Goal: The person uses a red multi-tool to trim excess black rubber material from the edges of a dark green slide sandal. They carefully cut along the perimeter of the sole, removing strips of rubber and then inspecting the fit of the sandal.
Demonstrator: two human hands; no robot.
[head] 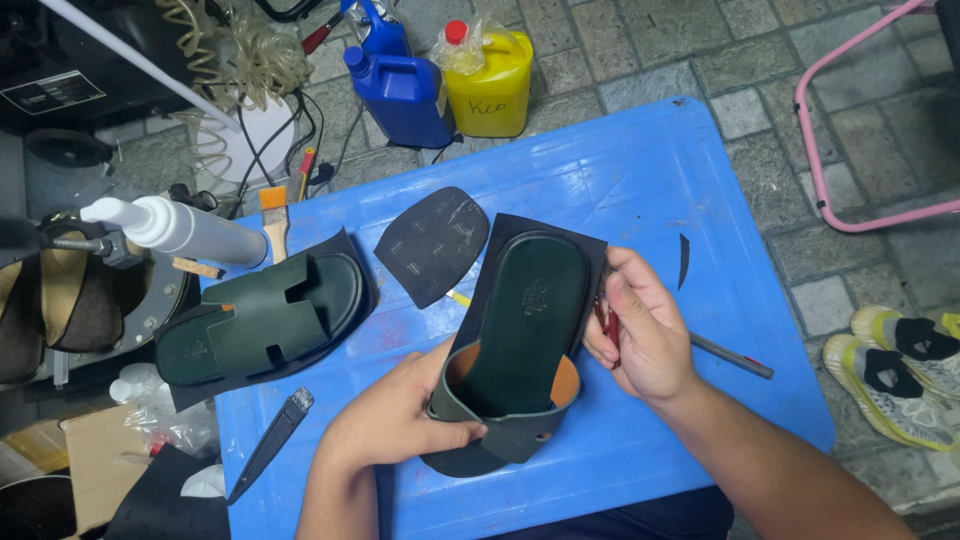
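While left hand (400, 415) grips green sandal (525, 330), right hand (640, 330) pinches half-hidden red tool (608, 325)

Held sandal (525, 330) lies right of second sandal (265, 320); sole piece (432, 243) between, behind

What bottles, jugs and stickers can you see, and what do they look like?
Blue jug: top of the picture, on the stone floor, boxy, blue cap.
Yellow jug: right beside the blue one, squarish, red cap, handwriting on its front.
White bottle: left, lying tilted, long and round.
Label: top left, on a black machine, white-edged rectangle.
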